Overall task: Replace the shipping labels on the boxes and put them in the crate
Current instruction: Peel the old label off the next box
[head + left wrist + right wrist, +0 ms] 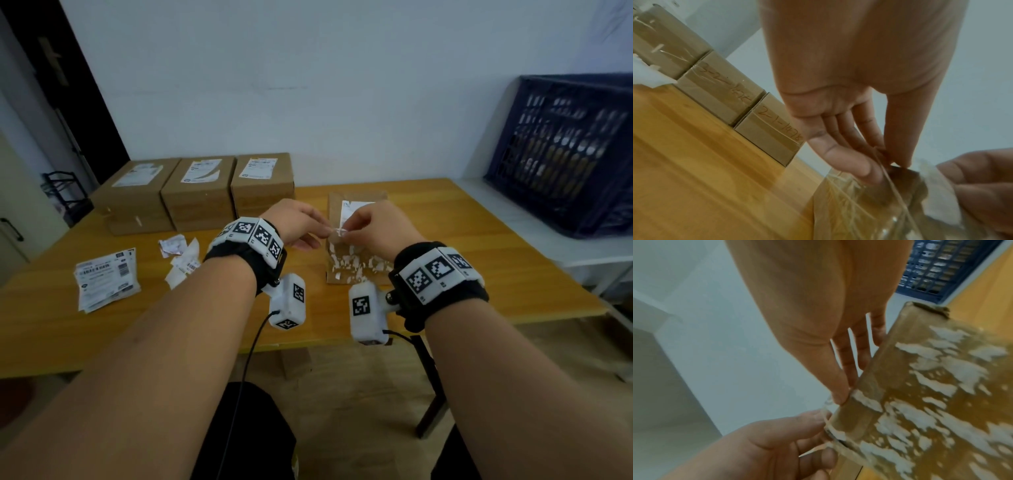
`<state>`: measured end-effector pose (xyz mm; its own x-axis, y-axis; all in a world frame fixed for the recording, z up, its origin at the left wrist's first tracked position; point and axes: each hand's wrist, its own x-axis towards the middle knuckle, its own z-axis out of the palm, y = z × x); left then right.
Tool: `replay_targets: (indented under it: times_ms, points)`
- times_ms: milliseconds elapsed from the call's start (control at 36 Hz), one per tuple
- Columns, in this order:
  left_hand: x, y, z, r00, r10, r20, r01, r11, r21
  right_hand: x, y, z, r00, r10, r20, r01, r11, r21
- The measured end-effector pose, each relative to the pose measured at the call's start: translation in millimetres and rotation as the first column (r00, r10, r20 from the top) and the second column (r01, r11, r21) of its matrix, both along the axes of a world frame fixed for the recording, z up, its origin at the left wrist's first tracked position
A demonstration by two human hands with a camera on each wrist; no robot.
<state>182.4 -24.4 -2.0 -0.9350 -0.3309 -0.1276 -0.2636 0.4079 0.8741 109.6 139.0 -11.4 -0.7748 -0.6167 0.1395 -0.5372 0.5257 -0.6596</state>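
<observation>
A: What is taking up the most room?

B: The wooden table (479, 240) is filling the middle of the head view. At about two o'clock a dark blue crate (565, 154) is sitting on a white surface beside it, with brown shapes showing through its slats.

A: And the boxes?

B: Three cardboard boxes (202, 192) are standing in a row at eleven o'clock, touching side by side, each carrying a white label on top. A fourth box (356, 267) is lying near the table's centre, at twelve o'clock from the wrists, its top covered in torn white label scraps, with a piece of label still sticking at its far end.

A: What are the hands doing?

B: The left hand (298, 222) and the right hand (376, 229) are meeting over that box. Each is pinching, with thumb and fingertip, a thin strip (337, 231) stretched between them; whether it is tape or label backing I cannot tell. The other fingers of the right hand (859, 345) are lying fairly straight.

A: Anything smaller?

B: A stack of label sheets (106, 277) is lying at nine o'clock, and crumpled torn labels (180, 257) are sitting between it and the left wrist.
</observation>
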Motion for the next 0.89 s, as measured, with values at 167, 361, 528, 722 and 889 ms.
replay_targets:
  times_ms: [167,361,528,722,889]
  points:
    - [2,6,2,0.999,-0.019,-0.031,0.016,0.996,-0.083,0,-2,-12,0.997,-0.067,0.048,0.075,0.981,-0.176]
    - [-7,5,-1,0.998,-0.008,-0.063,-0.008,0.968,-0.252,-8,-23,-17,0.994,-0.108,-0.005,0.103,0.96,-0.259]
    - [-15,-3,-8,0.994,0.027,-0.102,-0.071,0.886,-0.458,-11,-28,-14,0.995,-0.094,0.04,0.102,0.957,-0.273]
    - [-22,-6,-9,0.995,0.018,-0.097,-0.061,0.883,-0.466,-8,-25,-25,0.992,-0.076,-0.105,0.052,0.975,-0.216]
    - [-24,-6,-10,0.996,0.033,-0.083,-0.07,0.865,-0.497,-1,-22,-28,0.985,-0.038,-0.17,0.027,0.998,-0.064]
